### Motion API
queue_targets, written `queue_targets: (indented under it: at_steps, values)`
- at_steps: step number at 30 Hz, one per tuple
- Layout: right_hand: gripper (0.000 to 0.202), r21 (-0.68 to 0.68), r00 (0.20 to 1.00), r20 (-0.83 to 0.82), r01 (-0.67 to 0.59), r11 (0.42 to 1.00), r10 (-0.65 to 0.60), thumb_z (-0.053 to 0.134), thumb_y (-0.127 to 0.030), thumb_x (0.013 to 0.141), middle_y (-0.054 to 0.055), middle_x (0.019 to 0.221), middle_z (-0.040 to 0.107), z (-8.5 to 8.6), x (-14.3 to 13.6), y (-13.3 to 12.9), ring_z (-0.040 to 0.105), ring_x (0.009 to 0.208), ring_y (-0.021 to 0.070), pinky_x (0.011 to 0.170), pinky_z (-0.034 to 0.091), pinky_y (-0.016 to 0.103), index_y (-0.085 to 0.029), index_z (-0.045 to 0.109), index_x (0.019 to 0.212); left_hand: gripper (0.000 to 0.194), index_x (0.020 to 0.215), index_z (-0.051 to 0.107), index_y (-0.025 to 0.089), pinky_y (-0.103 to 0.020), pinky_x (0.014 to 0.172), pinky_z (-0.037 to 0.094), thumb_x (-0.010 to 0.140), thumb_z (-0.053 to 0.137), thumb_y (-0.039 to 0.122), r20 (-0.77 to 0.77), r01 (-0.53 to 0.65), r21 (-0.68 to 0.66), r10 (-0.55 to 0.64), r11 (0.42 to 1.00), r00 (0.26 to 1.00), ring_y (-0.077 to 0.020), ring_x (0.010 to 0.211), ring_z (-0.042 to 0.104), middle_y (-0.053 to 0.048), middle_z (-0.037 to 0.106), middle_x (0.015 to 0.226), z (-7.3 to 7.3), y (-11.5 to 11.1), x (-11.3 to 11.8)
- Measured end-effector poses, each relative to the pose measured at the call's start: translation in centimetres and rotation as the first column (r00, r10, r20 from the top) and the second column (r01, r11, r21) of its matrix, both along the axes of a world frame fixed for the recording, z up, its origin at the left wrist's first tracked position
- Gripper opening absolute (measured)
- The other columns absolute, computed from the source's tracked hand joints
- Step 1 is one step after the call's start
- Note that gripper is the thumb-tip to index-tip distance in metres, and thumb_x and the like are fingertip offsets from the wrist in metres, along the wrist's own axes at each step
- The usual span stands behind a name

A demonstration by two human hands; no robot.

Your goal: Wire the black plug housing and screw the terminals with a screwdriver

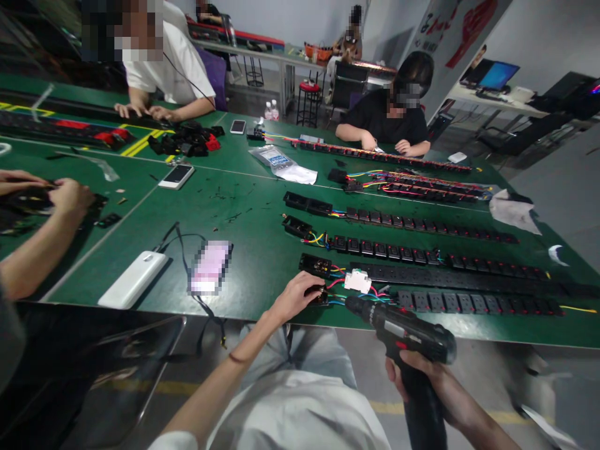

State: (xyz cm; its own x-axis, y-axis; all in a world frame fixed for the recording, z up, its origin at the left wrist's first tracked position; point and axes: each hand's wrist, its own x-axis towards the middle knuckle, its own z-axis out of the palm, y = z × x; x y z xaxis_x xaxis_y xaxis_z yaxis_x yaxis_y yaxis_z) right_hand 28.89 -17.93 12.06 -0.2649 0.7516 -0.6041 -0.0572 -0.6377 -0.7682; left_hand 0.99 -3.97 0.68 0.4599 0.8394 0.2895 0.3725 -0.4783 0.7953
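Observation:
My right hand (431, 372) is wrapped around the grip of a black cordless drill (405, 326). The drill's chuck points left toward the wired end of the nearest power strip (469, 302). At that end, my left hand (296, 296) has its fingers closed on a small black wired housing (320, 298), mostly covered by them. Coloured wires run from this housing toward the row of black sockets. A white circuit breaker (357, 281) with red wires lies just behind. Another open black housing (315, 265) sits beyond my fingers.
More socket rows (384, 250) lie behind on the green table (262, 250). To the left are a white power bank (134, 279) with a cable and a blurred phone (210, 267). Co-workers sit across the table, and another person's hands (70, 200) work at left.

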Motion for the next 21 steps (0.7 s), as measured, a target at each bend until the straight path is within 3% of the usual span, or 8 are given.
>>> queue_targets:
  at_steps: [4, 10, 15, 18, 21]
  values:
    - [0.042, -0.045, 0.999, 0.037, 0.003, 0.999, -0.001, 0.05, -0.048, 0.082, 0.006, 0.069, 0.06, 0.5, 0.0, 0.6, 0.052, 0.054, 0.0118, 0.052, 0.038, 0.025, -0.012, 0.063, 0.067, 0.013, 0.093, 0.065, 0.021, -0.035, 0.085, 0.046, 0.084, 0.056, 0.026, -0.025, -0.038, 0.045, 0.039, 0.998, 0.999, -0.0181, 0.094, 0.054, -0.006, 0.062, 0.097, -0.3, -0.1, -0.1]
    - [0.04, -0.076, 0.982, 0.181, -0.041, 0.996, 0.055, 0.051, -0.049, 0.082, 0.004, 0.062, 0.06, 1.3, -1.0, 1.8, 0.054, 0.053, 0.0138, 0.051, 0.039, 0.025, -0.012, 0.065, 0.076, 0.023, 0.104, 0.062, 0.024, -0.039, 0.09, 0.042, 0.084, 0.051, 0.017, -0.134, 0.002, 0.059, 0.006, 0.998, 0.991, -0.02, 0.1, 0.05, -0.006, 0.061, 0.105, -0.6, -0.7, -0.5]
    - [0.039, -0.071, 0.963, 0.262, -0.05, 0.996, 0.067, 0.054, -0.05, 0.079, 0.007, 0.072, 0.064, 2.5, -2.6, 3.4, 0.056, 0.053, 0.0134, 0.051, 0.041, 0.026, -0.012, 0.064, 0.076, 0.023, 0.103, 0.06, 0.024, -0.046, 0.102, 0.03, 0.08, 0.06, 0.03, -0.252, 0.0, 0.087, 0.022, 0.996, 0.968, -0.0228, 0.107, 0.046, -0.006, 0.056, 0.11, -0.5, -0.8, -0.9]
    - [0.04, -0.083, 0.942, 0.32, -0.077, 0.994, 0.1, 0.054, -0.051, 0.077, 0.007, 0.068, 0.064, 3.1, -3.6, 4.1, 0.056, 0.051, 0.0137, 0.051, 0.041, 0.027, -0.012, 0.064, 0.072, 0.032, 0.102, 0.059, 0.024, -0.048, 0.104, 0.025, 0.075, 0.065, 0.04, -0.282, -0.004, 0.095, 0.031, 0.995, 0.959, -0.0236, 0.108, 0.046, -0.006, 0.055, 0.112, -0.6, -0.8, -1.0]
    - [0.042, -0.09, 0.913, 0.381, -0.118, 0.989, 0.143, 0.052, -0.051, 0.078, 0.006, 0.064, 0.064, 3.5, -4.3, 4.6, 0.057, 0.052, 0.0142, 0.051, 0.041, 0.027, -0.012, 0.066, 0.072, 0.033, 0.102, 0.058, 0.024, -0.046, 0.104, 0.026, 0.075, 0.066, 0.041, -0.309, -0.01, 0.097, 0.039, 0.995, 0.95, -0.0222, 0.102, 0.05, -0.005, 0.055, 0.109, -1.0, -0.8, -1.1]
